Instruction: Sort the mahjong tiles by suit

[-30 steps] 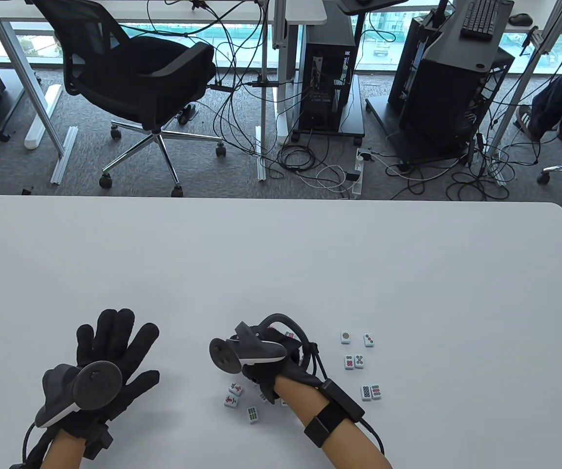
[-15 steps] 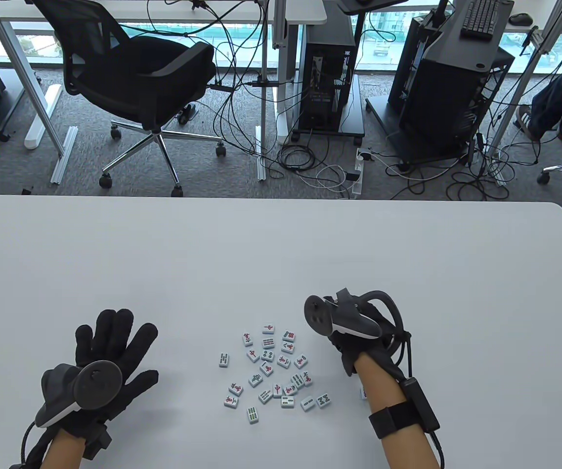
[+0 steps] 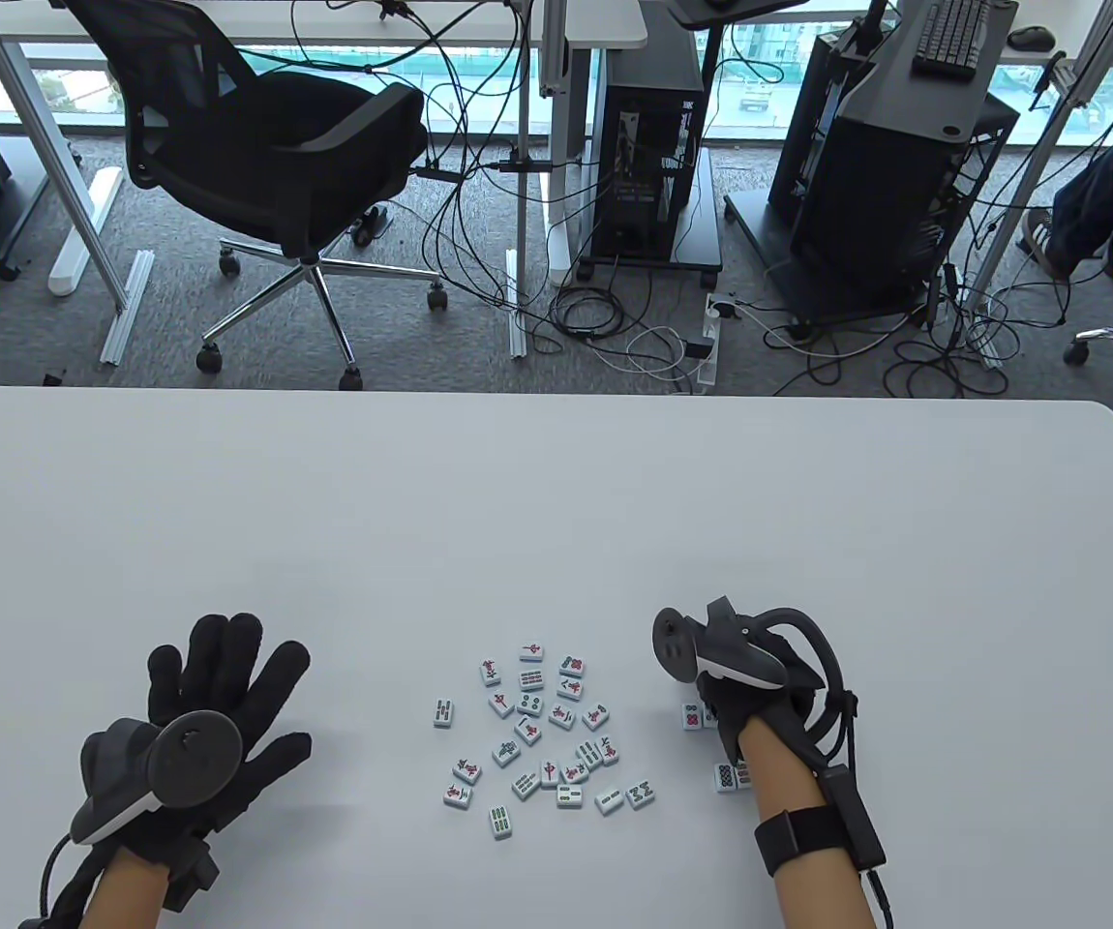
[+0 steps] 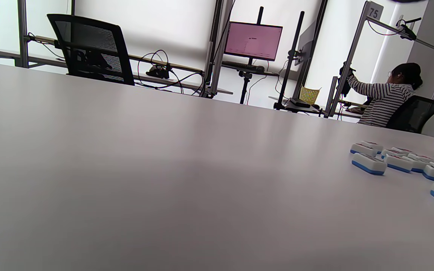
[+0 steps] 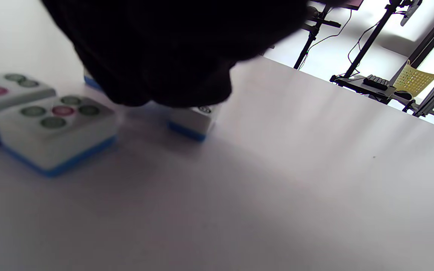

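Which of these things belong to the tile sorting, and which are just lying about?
Part of the job:
- mixed tile pile
- dot tiles by the right hand
- left hand, flat on the table

Just around:
- office chair
- computer towers
- floor cables

Table view: white table (image 3: 556,503) seen from above, facing 12 o'clock. Left wrist view: set low, facing across it. Right wrist view: close above dot tiles (image 5: 55,124). Tabletop shared by all.

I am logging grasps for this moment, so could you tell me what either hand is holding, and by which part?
The left hand lies flat on the table, holding nothing. The right hand covers the dot tiles; whether it grips one cannot be told.
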The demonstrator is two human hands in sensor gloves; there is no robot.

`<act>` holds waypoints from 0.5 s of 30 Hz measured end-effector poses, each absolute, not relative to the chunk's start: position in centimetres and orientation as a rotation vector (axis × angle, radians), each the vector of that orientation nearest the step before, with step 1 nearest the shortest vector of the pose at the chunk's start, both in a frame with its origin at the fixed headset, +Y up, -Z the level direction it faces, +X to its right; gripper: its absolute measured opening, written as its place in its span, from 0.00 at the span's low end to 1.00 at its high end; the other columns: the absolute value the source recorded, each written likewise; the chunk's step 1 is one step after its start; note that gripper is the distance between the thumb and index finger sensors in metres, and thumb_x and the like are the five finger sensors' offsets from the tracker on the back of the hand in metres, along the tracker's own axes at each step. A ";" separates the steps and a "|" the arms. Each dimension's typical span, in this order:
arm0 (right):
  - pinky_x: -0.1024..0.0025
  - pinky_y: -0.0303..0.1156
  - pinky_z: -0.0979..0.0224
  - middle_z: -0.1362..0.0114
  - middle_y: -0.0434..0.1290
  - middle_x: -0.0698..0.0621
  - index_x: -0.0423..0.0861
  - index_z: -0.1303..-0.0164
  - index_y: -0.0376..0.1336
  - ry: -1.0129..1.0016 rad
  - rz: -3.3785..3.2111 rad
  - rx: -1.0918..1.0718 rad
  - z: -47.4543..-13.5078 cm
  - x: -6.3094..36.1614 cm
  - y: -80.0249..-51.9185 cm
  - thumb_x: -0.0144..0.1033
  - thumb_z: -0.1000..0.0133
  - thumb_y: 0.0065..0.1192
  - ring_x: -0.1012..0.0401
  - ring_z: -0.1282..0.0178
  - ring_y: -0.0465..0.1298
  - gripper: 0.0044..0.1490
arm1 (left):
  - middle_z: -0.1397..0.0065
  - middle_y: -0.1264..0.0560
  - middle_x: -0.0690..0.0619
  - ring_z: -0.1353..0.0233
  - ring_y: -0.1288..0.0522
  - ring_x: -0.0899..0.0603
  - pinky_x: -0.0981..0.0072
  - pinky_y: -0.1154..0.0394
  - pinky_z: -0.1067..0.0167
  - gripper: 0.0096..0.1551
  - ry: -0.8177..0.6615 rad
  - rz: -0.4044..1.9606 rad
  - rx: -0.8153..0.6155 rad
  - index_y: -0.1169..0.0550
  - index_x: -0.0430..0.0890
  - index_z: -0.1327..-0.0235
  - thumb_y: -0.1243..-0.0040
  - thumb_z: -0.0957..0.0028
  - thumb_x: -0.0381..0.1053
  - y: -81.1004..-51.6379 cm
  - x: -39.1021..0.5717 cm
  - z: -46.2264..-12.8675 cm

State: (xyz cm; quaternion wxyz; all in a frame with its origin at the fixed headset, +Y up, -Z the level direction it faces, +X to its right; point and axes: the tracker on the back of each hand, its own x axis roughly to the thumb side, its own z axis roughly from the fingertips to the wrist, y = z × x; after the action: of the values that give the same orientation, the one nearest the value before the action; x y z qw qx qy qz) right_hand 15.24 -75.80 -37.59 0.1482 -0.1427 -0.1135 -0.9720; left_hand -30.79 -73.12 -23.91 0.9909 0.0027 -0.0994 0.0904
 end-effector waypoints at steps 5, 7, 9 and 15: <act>0.74 0.75 0.74 0.63 0.81 0.52 0.42 0.34 0.68 -0.334 -2.779 -0.408 -37.4 15.1 -76.2 0.41 0.50 0.71 0.65 0.79 0.76 0.34 | 0.19 0.76 0.67 0.16 0.80 0.50 0.44 0.78 0.25 0.48 -0.198 0.181 0.000 0.55 0.70 0.21 0.57 0.54 0.79 -73.1 -30.8 -23.9; 0.74 0.75 0.73 0.62 0.80 0.52 0.42 0.33 0.67 -0.343 -2.773 -0.402 -37.3 15.1 -76.1 0.41 0.49 0.71 0.65 0.79 0.76 0.35 | 0.19 0.76 0.67 0.16 0.80 0.50 0.44 0.78 0.25 0.48 -0.198 0.182 0.001 0.55 0.70 0.21 0.57 0.54 0.79 -73.1 -30.8 -23.9; 0.73 0.75 0.72 0.61 0.81 0.51 0.43 0.31 0.66 -0.356 -2.769 -0.399 -37.2 15.0 -75.8 0.42 0.49 0.71 0.64 0.78 0.76 0.36 | 0.18 0.76 0.67 0.16 0.80 0.50 0.44 0.78 0.25 0.48 -0.198 0.184 0.002 0.55 0.70 0.21 0.57 0.54 0.79 -73.1 -30.8 -24.0; 0.72 0.75 0.72 0.62 0.81 0.50 0.42 0.31 0.66 -0.187 -2.834 -0.491 -36.0 12.9 -73.4 0.41 0.49 0.70 0.63 0.78 0.76 0.36 | 0.18 0.76 0.67 0.16 0.80 0.50 0.44 0.78 0.25 0.48 -0.199 0.187 0.000 0.55 0.70 0.21 0.57 0.54 0.79 -73.1 -30.8 -24.0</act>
State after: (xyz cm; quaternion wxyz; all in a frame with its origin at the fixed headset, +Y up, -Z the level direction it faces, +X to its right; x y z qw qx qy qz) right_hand 12.91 -73.44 -35.98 0.1291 -0.1689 -0.0643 -0.9750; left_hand -30.78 -73.09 -23.99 0.9907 -0.0002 -0.0991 0.0931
